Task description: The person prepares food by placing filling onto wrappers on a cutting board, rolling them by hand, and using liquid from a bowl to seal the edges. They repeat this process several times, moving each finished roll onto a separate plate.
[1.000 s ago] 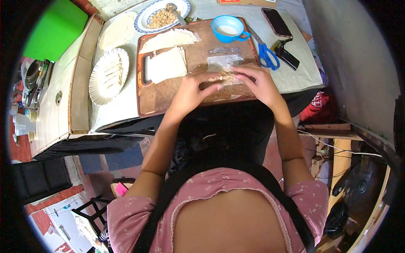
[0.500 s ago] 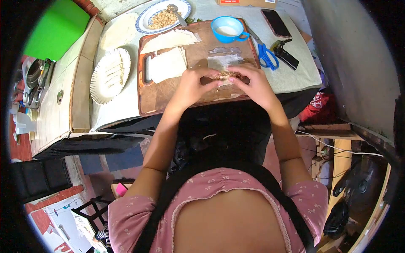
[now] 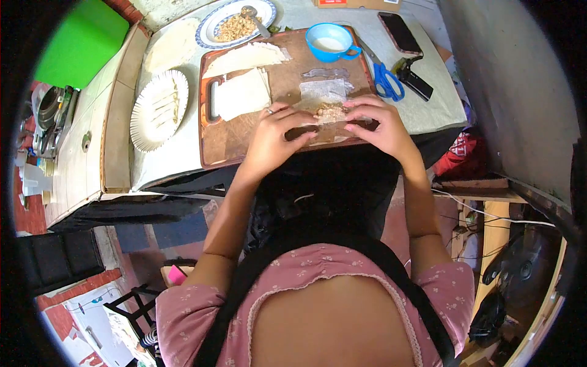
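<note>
A thin, pale wrapper [image 3: 322, 90] lies on the brown cutting board [image 3: 287, 72], with a small mound of crumbly filling [image 3: 331, 113] on its near part. My left hand [image 3: 282, 129] is at the left end of the filling, fingers curved and thumb below, gripping the wrapper's edge. At the other end, my right hand [image 3: 377, 122] holds the wrapper in the same way, fingers on top and thumb nearer me. A stack of square wrappers [image 3: 244, 95] sits left of my hands. Behind the wrapper is a strip of clear film [image 3: 326, 73].
A blue cup [image 3: 333, 43] of white liquid stands at the board's far right, beside blue-handled scissors [image 3: 387, 82]. A phone [image 3: 400, 33] lies farther right. At left are a paper plate [image 3: 142, 110] with thin rolls and a blue-rimmed plate [image 3: 210, 38] of filling with a spoon.
Both hands have shifted slightly toward me and apart. The filling between them now shows more, looking flatter and less covered by my fingers.
</note>
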The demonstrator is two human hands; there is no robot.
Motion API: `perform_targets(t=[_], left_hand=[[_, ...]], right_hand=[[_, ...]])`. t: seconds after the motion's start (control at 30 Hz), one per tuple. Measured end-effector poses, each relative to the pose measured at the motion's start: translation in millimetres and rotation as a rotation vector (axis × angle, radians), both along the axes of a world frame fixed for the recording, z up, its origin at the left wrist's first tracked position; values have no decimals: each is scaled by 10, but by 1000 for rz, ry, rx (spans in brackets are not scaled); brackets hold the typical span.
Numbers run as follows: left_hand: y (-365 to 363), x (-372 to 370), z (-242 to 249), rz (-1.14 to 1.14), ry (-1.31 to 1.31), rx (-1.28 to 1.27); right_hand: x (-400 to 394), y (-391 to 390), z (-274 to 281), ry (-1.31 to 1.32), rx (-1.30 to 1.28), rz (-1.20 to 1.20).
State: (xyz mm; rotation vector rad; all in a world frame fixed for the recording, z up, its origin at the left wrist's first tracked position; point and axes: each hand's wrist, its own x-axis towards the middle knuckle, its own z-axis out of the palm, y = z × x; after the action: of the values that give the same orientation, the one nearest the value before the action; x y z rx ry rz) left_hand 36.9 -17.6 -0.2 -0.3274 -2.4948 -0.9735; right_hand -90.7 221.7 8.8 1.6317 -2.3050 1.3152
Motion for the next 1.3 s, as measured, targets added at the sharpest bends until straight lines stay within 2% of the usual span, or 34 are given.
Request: perform_targets(t=[0.07, 0.17, 0.37, 0.57, 0.67, 0.73, 1.03, 1.13, 1.23, 1.3], left_hand=[[28, 24, -19, 11, 8, -32], [83, 20, -39, 43, 20, -75], [117, 15, -19, 87, 57, -149], [150, 20, -53, 108, 62, -161], [124, -28, -52, 126, 82, -84], [113, -100, 32, 190, 130, -50], [-3, -141, -38, 148, -35, 154], [-6, -88, 20, 139, -83, 109], [12, -32, 42, 188, 64, -32], [-30, 27, 124, 200, 0, -101]], right_hand=[[-4, 20, -19, -20, 13, 9], [27, -14, -22, -354, -16, -78], [24, -142, -140, -693, -385, -98], [-5, -221, -223, -491, -296, -120], [9, -235, -159, -556, -188, -155], [-14, -249, -214, -491, -185, -210], [-37, -193, -176, -408, -144, -208], [-34, -174, -107, -358, -101, -186], [15, -188, -51, -350, -91, -152], [59, -198, -28, -345, -92, -135]])
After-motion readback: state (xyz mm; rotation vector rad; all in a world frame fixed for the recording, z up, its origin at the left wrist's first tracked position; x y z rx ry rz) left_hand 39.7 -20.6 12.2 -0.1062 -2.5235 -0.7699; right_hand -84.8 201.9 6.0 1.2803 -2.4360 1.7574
